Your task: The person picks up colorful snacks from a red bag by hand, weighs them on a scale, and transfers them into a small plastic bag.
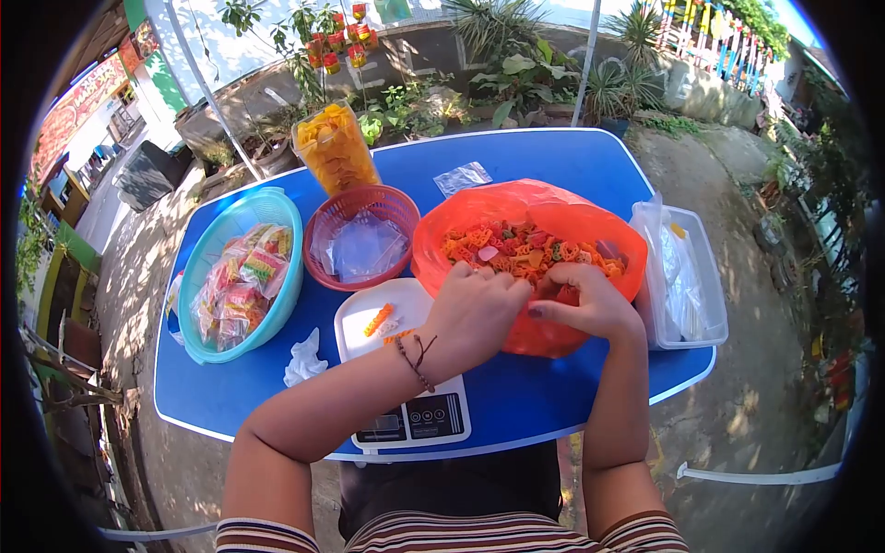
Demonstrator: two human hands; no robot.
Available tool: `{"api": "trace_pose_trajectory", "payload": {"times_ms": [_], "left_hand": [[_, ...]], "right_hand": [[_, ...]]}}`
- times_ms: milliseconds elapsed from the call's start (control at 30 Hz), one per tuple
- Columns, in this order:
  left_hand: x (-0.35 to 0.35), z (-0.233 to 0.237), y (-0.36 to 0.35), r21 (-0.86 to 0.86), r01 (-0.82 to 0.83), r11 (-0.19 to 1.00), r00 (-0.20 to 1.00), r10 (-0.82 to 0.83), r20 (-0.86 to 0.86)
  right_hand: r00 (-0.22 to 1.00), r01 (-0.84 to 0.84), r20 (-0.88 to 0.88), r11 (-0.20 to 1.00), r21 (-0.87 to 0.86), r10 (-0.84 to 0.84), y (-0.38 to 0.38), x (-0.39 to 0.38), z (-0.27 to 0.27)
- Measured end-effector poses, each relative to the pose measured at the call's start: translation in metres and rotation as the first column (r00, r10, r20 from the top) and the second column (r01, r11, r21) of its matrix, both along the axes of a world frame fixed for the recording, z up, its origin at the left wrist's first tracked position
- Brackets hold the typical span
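Note:
My left hand point(481, 309) is over the near left edge of a red plastic bag point(590, 214), fingers bent down toward the colourful snack pieces point(516, 247); its fingertips are hidden. My right hand point(590, 300) reaches into the bag from the right, thumb and fingers curved apart around a red piece or fold; whether it grips this is unclear. Under my left forearm lies a white kitchen scale point(355, 318) with a few orange and white pieces point(379, 319) on it.
Left of the scale are a crumpled tissue point(304, 358), a red basket point(318, 230) of clear bags and a teal basket point(288, 276) of filled packets. Behind stands a tub point(334, 152) of yellow chips. A clear container point(714, 304) is at the right, on the blue table point(553, 157).

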State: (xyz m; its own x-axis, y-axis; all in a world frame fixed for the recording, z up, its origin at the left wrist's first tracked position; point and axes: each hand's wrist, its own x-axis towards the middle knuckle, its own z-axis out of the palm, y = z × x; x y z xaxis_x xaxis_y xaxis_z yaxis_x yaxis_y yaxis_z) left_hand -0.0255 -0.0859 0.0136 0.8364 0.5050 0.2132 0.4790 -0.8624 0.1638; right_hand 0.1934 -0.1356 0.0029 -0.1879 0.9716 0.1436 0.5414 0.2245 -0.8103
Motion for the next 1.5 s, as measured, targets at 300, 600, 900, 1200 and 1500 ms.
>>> {"api": "trace_pose_trajectory", "payload": {"times_ms": [300,600,900,1200,1500], "left_hand": [[0.014,0.037,0.026,-0.223,0.191,0.956,0.882,-0.067,0.467],[0.018,-0.017,-0.001,-0.103,0.127,0.987,0.960,-0.149,-0.237],[0.027,0.015,0.020,0.335,-0.021,0.942,0.950,-0.086,0.302],[-0.003,-0.031,-0.046,-0.085,0.192,0.978,0.975,-0.200,-0.095],[0.009,-0.002,-0.039,-0.228,0.154,0.961,0.957,-0.202,-0.209]], "right_hand": [[0.877,0.236,0.367,0.944,0.231,-0.309,-0.005,0.020,0.018],[0.649,0.052,0.760,0.999,-0.006,-0.029,-0.041,-0.011,0.002],[0.680,0.015,0.393,0.547,0.837,-0.619,-0.016,-0.005,-0.008],[0.848,0.010,0.530,1.000,-0.015,-0.001,-0.056,0.027,-0.017],[0.956,0.109,0.284,0.987,-0.117,-0.072,-0.010,0.007,0.035]]}}
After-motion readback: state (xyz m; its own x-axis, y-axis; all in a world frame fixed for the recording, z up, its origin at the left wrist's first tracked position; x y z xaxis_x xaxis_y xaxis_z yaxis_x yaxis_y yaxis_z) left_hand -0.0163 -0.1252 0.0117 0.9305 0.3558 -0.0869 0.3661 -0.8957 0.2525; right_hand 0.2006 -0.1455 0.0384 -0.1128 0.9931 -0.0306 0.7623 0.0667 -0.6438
